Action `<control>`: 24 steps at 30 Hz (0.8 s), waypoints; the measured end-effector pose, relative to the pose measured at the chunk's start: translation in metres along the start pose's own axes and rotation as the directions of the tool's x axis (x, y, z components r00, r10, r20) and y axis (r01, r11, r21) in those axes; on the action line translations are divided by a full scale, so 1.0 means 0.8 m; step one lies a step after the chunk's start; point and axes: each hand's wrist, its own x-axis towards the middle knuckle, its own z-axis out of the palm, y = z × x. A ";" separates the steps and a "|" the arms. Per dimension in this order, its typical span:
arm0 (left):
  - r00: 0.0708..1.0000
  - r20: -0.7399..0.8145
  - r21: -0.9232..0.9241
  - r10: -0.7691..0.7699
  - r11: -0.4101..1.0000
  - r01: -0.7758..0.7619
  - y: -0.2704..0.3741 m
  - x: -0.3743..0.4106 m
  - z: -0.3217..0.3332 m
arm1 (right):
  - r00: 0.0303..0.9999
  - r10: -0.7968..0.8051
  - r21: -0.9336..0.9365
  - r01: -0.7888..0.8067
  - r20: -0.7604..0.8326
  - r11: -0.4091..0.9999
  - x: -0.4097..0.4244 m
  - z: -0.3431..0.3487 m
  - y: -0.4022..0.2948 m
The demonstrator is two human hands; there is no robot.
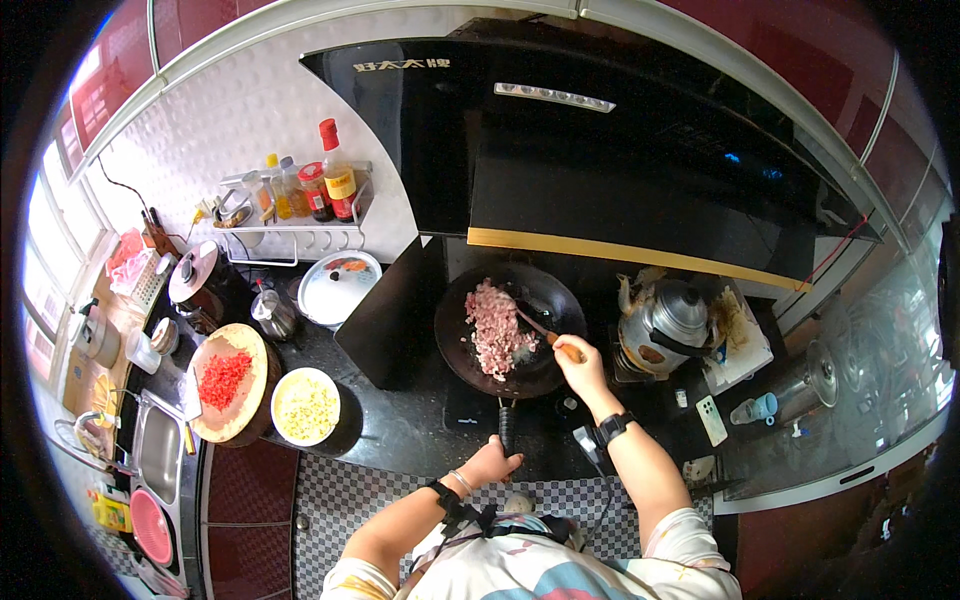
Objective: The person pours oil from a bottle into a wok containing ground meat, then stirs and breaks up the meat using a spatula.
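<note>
A dark wok (551, 300) sits on the stove in front of me, its black handle (507, 424) pointing towards my body. My left hand (491, 461) is wrapped around the end of that handle. Chopped pinkish meat (495, 326) lies heaped in the left half of the wok, with some pale bits among it. My right hand (581, 367) grips the wooden handle of a spatula (566, 347), which reaches into the wok from the right. The spatula's metal blade is partly hidden at the edge of the meat.
Left of the stove are a black splash panel (382, 322), a bowl of chopped yellow-white food (305, 405) and a round board with chopped red pepper (225, 379) and a cleaver (192, 397). A metal kettle (664, 330) stands right of the wok. The range hood (630, 172) overhangs the stove.
</note>
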 end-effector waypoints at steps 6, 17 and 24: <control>1.000 0.015 0.006 -0.004 1.000 0.004 0.005 -0.001 0.000 | 0.964 -0.261 -0.247 0.263 0.045 0.933 -0.011 -0.007 -0.074; 1.000 -0.006 -0.002 0.006 1.000 -0.006 0.002 0.002 0.004 | 0.962 -0.225 -0.202 0.254 0.157 0.946 0.064 0.014 -0.028; 1.000 0.006 -0.023 -0.007 1.000 0.007 0.006 0.000 0.000 | 0.652 -0.254 -0.310 0.620 0.714 0.720 -0.047 -0.033 -0.058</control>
